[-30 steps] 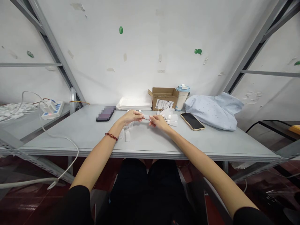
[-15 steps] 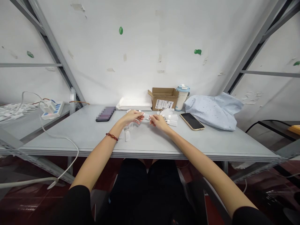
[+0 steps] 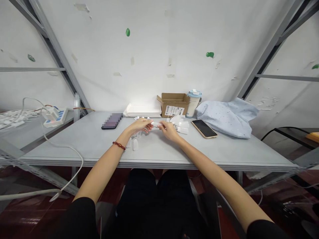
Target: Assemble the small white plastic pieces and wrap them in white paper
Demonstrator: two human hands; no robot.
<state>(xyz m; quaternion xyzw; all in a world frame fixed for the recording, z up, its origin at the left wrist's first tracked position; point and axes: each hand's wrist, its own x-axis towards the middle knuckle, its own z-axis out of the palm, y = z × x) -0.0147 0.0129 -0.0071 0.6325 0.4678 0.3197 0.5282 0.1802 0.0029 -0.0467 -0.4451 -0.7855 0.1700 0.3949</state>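
Observation:
My left hand [image 3: 140,125] and my right hand [image 3: 168,129] meet over the middle of the grey table [image 3: 219,152]. Both pinch the ends of one small white plastic piece [image 3: 156,124] held between them. A red bead bracelet [image 3: 118,145] circles my left wrist. Two small white pieces [image 3: 133,143] lie on the table just under my left hand. A heap of similar white pieces [image 3: 180,124] sits right behind my right hand.
A dark phone [image 3: 112,120] lies at the left, a phone in a tan case [image 3: 204,128] at the right. At the back stand a white tray [image 3: 142,110], an open cardboard box [image 3: 173,104], a lidded cup [image 3: 193,103] and a bundled pale cloth [image 3: 226,117]. A power strip [image 3: 53,117] with cables sits far left.
My hands have drawn closer together around the white piece and shifted slightly away from me. Everything else on the table stays put.

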